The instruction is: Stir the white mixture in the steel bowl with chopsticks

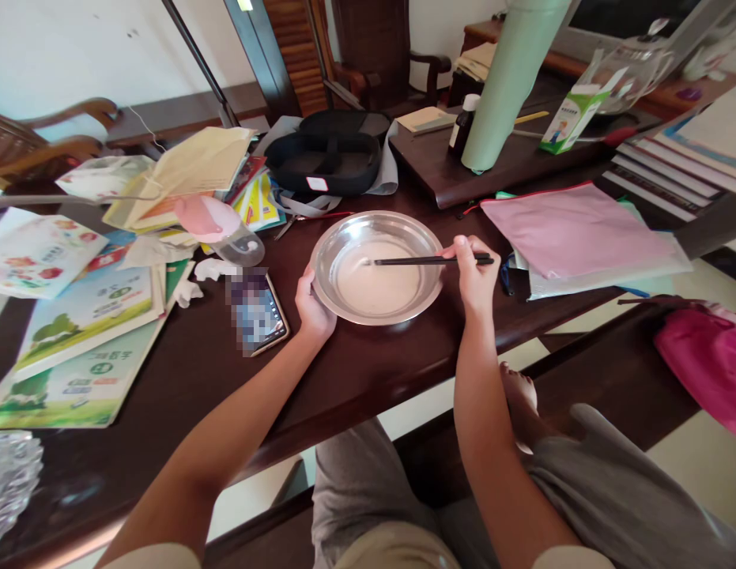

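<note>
A shiny metal bowl (424, 296) stands on the dark table, with a pale, milky mixture (376, 284) in its bottom. My left hand (315, 304) grips the bowl's left side, its thumb by the rim and its other fingers hidden beneath. Dark chopsticks (427, 260) are pinched between the fingers of my right hand (474, 269), at the bowl's right edge. They lie nearly level across the bowl, and their tips reach the mixture near its middle. Left of my left hand lies a phone (266, 312) with its screen lit and partly blurred.
Behind the bowl sit an opened black case (323, 162) and scissors (288, 225). Booklets (88, 348), papers and a pink-topped bottle (217, 229) cover the left side. A pink zip pouch (557, 229) lies to the right, below a tall green cylinder (513, 87) and a small dark bottle (462, 126).
</note>
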A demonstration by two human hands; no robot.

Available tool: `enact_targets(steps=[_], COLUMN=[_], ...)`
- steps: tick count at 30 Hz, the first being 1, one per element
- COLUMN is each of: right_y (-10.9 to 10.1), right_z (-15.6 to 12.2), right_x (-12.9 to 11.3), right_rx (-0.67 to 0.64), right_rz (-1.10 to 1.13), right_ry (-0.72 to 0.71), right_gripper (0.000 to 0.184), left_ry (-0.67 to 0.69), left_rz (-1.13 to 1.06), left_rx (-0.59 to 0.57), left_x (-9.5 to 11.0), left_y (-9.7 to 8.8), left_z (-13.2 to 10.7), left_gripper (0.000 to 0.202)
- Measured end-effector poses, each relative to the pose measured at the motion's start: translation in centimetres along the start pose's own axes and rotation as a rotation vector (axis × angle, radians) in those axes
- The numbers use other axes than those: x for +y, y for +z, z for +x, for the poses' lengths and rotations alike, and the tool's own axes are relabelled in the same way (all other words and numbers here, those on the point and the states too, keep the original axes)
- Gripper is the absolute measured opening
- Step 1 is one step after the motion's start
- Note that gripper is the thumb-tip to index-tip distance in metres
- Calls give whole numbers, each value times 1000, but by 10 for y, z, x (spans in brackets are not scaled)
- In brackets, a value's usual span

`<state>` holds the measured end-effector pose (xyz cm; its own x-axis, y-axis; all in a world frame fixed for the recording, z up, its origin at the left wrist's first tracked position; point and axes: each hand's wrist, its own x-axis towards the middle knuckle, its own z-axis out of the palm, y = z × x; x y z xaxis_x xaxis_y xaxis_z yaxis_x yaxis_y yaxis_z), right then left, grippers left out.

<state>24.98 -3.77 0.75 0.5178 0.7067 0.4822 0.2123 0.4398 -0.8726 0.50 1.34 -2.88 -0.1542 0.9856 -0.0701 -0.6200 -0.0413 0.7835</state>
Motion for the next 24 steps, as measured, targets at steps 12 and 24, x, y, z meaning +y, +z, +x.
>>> enact_targets(steps=[12,24], right_y=[0,1], right_z=[0,-1], right_x=[-4,-6], right_rx=[-42,-48], right_rz=[-2,-23], right_ry=[8,19], right_gripper=[49,51], left_ry=[3,-11], left_rz=[12,38], left_rx=[0,13], left_x=[0,2], left_y=[-1,1], left_z=[0,-1], left_gripper=[17,20])
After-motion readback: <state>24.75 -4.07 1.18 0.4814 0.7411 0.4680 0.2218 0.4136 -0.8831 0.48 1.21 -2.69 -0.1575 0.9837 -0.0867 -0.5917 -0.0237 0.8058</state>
